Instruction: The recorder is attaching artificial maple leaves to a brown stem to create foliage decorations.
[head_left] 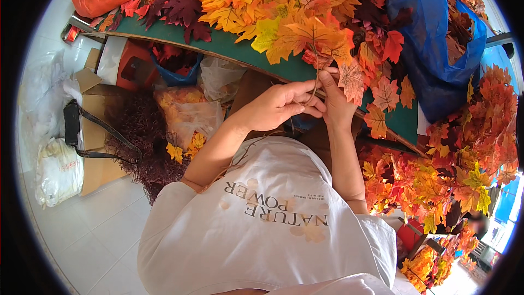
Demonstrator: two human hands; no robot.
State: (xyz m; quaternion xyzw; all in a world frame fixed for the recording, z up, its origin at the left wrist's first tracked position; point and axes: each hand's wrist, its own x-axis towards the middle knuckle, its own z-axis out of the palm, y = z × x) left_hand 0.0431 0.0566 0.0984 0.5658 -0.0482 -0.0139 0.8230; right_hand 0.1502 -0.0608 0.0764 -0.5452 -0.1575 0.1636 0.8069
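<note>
1. The leaf sprig (pixel 322 41) hangs over the green table's (pixel 229 48) near edge, its thin stem (pixel 314 88) running down between both hands.
2. The left hand (pixel 275 105) is closed, fingers pinching the stem's lower end; the right hand (pixel 334 104) grips it higher up, thumb pressed under the leaves.
3. Twisting too hard could probably snap the stem or pull a leaf loose.
4. The loose leaf pile (pixel 262 0) sits just beside; a catch could drag leaves off the edge into the bags (pixel 185 112) below.
</note>
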